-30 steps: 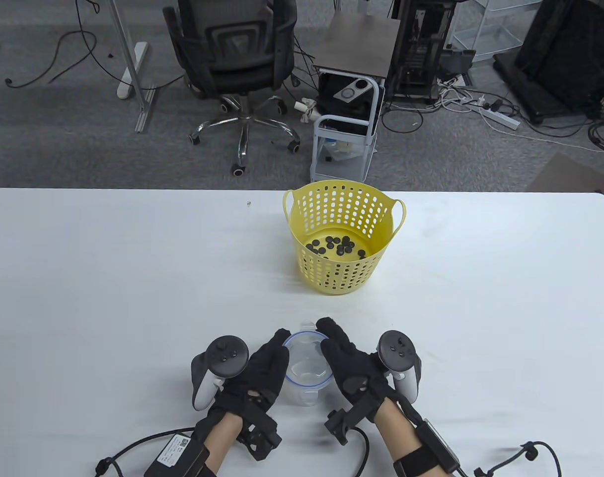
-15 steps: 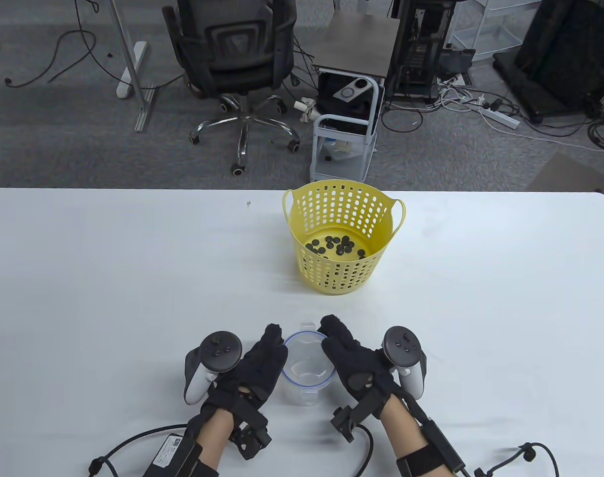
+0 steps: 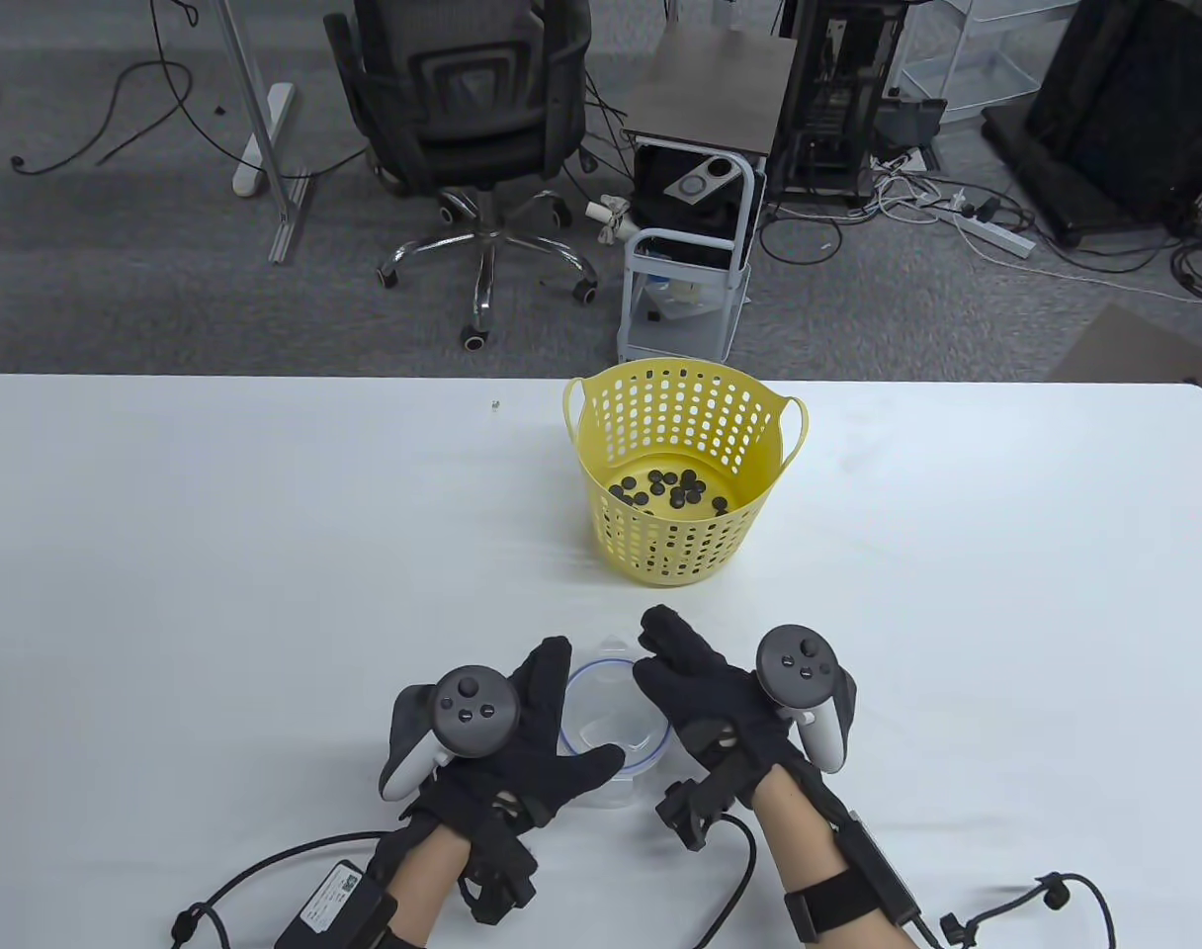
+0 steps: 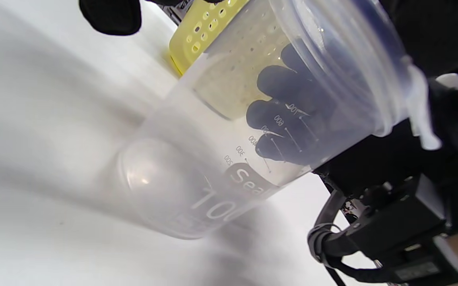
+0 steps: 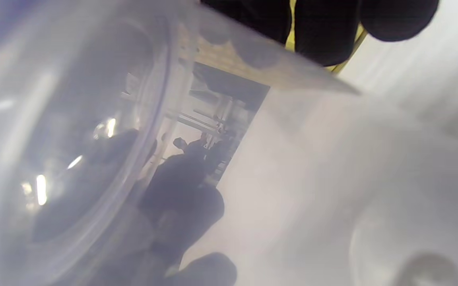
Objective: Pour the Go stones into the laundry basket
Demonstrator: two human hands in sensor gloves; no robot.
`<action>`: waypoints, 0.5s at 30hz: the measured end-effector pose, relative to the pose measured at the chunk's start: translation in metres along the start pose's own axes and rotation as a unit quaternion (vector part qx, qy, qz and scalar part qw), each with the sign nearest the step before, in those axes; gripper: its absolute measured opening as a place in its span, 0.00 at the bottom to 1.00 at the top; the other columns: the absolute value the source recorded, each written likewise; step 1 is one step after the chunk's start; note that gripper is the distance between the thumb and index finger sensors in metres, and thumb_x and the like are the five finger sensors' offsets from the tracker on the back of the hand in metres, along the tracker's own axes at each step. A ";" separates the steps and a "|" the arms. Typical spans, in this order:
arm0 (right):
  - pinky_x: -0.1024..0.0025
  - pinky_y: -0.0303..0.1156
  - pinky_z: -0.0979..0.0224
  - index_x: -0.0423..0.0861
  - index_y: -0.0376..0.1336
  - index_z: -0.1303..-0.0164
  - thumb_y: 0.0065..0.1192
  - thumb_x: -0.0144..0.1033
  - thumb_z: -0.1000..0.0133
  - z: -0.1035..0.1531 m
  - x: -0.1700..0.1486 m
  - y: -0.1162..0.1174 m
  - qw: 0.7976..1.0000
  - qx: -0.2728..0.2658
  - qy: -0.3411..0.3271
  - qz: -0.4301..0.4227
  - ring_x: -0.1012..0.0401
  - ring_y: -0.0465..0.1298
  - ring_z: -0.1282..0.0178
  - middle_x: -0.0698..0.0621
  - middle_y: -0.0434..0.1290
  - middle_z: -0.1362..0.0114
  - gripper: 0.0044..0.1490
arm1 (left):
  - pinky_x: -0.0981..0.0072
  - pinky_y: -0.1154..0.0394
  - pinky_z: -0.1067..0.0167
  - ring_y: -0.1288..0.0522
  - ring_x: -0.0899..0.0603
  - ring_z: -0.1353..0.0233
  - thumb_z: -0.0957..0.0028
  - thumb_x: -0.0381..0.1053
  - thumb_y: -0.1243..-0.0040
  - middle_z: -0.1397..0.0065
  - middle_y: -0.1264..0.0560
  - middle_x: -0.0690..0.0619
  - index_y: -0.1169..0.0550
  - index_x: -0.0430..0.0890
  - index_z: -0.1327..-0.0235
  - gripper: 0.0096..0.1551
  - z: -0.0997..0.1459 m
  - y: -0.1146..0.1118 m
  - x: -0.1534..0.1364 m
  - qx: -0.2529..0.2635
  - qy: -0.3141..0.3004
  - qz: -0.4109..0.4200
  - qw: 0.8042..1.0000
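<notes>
Both hands (image 3: 522,732) have shifted, cupping the clear beaker (image 3: 616,727) on the white table (image 3: 215,554).

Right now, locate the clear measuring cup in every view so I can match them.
Table view: clear measuring cup bottom centre, between both hands.
Left wrist view: cup fills the centre, tilted.
Right wrist view: cup blurred, filling the left.
Shared landmark: yellow basket beyond the cup.

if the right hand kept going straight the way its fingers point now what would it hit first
Probably the yellow basket. The right hand rests against the clear container, fingers pointing up the table; only bare white table lies between. Depth is unclear, so it might pass just left.
</notes>
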State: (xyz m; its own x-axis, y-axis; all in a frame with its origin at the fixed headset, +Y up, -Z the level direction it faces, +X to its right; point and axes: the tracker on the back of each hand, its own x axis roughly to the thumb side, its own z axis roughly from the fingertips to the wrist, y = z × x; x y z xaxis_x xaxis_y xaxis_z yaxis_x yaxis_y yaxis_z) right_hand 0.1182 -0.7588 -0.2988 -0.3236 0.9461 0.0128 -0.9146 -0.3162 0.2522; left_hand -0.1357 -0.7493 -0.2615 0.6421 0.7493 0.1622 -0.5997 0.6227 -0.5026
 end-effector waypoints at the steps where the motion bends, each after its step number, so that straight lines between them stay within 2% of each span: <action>1: 0.29 0.62 0.31 0.44 0.52 0.21 0.66 0.51 0.43 0.001 0.000 -0.001 1.000 0.003 0.003 -0.008 0.29 0.65 0.27 0.35 0.60 0.19 0.45 | 0.34 0.42 0.25 0.57 0.30 0.14 0.53 0.80 0.37 0.12 0.64 0.45 0.68 0.53 0.24 0.71 0.000 0.000 -0.001 -0.004 0.002 0.014 1.000; 7: 0.28 0.61 0.31 0.46 0.51 0.20 0.68 0.50 0.44 0.007 -0.004 -0.008 1.000 0.018 0.002 -0.021 0.29 0.63 0.25 0.36 0.58 0.17 0.47 | 0.34 0.42 0.26 0.57 0.30 0.14 0.50 0.77 0.38 0.12 0.62 0.45 0.66 0.54 0.23 0.67 -0.001 0.006 -0.007 -0.003 0.009 0.038 0.999; 11: 0.27 0.60 0.30 0.46 0.50 0.20 0.70 0.48 0.44 0.008 -0.003 -0.010 0.999 0.035 -0.007 -0.025 0.29 0.62 0.24 0.36 0.55 0.16 0.48 | 0.34 0.42 0.26 0.55 0.30 0.14 0.49 0.75 0.37 0.12 0.59 0.45 0.64 0.55 0.22 0.65 0.002 0.011 -0.010 0.019 0.017 0.046 0.999; 15: 0.26 0.58 0.29 0.47 0.50 0.20 0.74 0.47 0.46 0.009 -0.001 -0.011 0.998 0.052 -0.020 -0.024 0.27 0.57 0.22 0.36 0.52 0.15 0.50 | 0.35 0.40 0.27 0.51 0.30 0.15 0.49 0.74 0.37 0.12 0.56 0.45 0.60 0.56 0.20 0.62 0.003 0.017 -0.015 0.065 0.029 0.056 0.996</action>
State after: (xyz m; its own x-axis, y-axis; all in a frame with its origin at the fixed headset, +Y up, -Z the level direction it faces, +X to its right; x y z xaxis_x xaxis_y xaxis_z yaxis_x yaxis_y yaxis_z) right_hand 0.1308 -0.7555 -0.2930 -0.2685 0.9626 0.0362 -0.8978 -0.2637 0.3527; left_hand -0.1570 -0.7494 -0.2699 0.5918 0.8038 0.0605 -0.7231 0.5626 -0.4008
